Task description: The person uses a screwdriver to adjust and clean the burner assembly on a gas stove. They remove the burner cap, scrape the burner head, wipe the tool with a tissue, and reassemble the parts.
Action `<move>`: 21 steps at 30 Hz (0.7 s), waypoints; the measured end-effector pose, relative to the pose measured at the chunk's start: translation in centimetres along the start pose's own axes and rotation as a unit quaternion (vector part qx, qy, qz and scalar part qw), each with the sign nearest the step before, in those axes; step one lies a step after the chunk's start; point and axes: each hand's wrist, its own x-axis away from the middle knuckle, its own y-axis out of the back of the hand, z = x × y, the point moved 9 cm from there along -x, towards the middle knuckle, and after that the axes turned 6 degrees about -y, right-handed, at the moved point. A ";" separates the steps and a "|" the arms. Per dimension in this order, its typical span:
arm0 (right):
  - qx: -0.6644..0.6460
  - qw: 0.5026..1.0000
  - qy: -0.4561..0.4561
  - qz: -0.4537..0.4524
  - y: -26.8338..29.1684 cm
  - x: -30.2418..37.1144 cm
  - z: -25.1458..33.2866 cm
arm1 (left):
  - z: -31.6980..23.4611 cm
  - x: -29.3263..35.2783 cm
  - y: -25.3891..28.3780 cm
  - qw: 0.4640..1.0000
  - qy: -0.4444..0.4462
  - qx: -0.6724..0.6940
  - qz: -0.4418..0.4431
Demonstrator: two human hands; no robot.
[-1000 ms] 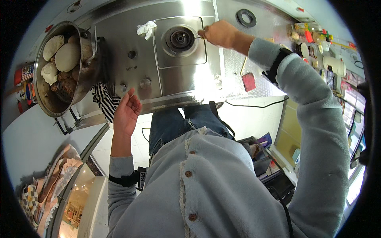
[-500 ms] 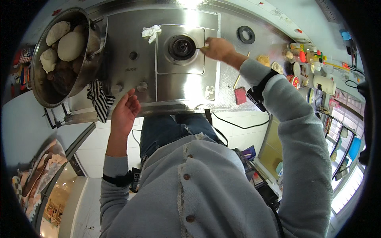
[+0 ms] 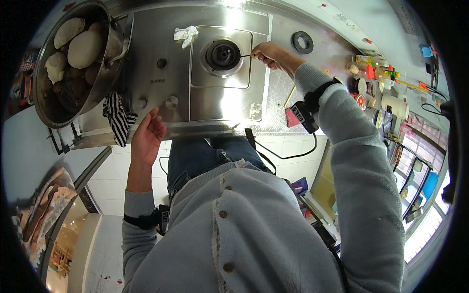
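My right hand grips a thin metal tool whose tip points at the round black burner of a stainless steel gas stove. My left hand hangs open in front of the stove's front edge, just below the control knob, holding nothing. A crumpled white cloth lies on the stove left of the burner. Both wrists wear dark bands.
A large steel pot full of round pale and dark pieces sits on the left burner. A striped towel hangs off the stove front. A black burner ring, a red scraper and several bottles and jars stand on the right counter.
The view has shifted so the stove sits lower in frame. My right hand stays at the burner with the tool. My left hand has dropped slightly away from the knobs.
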 end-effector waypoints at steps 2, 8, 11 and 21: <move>0.020 1.000 0.011 -0.007 0.1 0.2 0.2 | -0.1 -0.1 -0.1 1.000 0.007 0.001 0.003; 0.589 0.739 0.264 -0.194 -2.2 4.5 5.0 | -1.2 -0.8 -0.6 0.999 0.008 -0.031 0.003; 0.703 0.605 0.331 -0.172 -4.4 6.1 4.9 | -1.4 -1.0 -0.7 0.999 0.009 -0.037 0.007; -0.104 0.991 -0.085 -0.007 0.6 0.8 -1.4 | -0.3 -1.8 -1.0 0.999 0.033 -0.016 0.007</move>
